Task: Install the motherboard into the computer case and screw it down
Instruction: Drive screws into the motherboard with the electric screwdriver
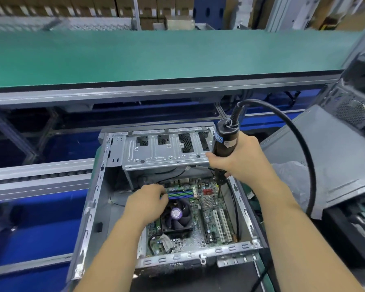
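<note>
An open grey computer case [97,199] lies on its side in front of me. Inside it sits a green motherboard [204,224] with a black CPU fan [177,216] and white expansion slots. My left hand [148,203] rests on the board by the memory sticks, fingers curled down onto them. My right hand [238,161] grips a black electric screwdriver [223,142] held upright. Its bit [219,190] points down at the board's far right corner.
The screwdriver's black cable [303,148] loops high to the right. A grey case panel [333,157] and another computer [354,106] stand at the right. A green conveyor belt [156,57] runs across behind the case. Blue surfaces lie to the left.
</note>
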`<action>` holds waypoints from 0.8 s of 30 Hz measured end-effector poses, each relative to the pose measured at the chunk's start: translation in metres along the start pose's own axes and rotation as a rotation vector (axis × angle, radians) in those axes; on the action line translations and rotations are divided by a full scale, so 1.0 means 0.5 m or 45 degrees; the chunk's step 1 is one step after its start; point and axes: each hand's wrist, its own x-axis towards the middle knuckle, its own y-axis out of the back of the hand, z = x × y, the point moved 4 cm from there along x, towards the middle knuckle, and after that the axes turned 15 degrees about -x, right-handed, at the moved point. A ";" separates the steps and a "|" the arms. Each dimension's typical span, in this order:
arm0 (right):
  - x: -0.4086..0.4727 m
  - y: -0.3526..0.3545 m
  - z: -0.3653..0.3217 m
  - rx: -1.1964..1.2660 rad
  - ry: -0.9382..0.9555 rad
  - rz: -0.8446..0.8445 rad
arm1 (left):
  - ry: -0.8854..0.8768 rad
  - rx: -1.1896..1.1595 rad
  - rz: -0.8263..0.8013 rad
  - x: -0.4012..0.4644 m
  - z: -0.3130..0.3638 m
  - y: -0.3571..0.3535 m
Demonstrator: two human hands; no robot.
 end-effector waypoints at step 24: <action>-0.016 0.079 -0.113 0.201 0.088 0.247 | -0.385 0.054 0.355 0.006 0.045 0.010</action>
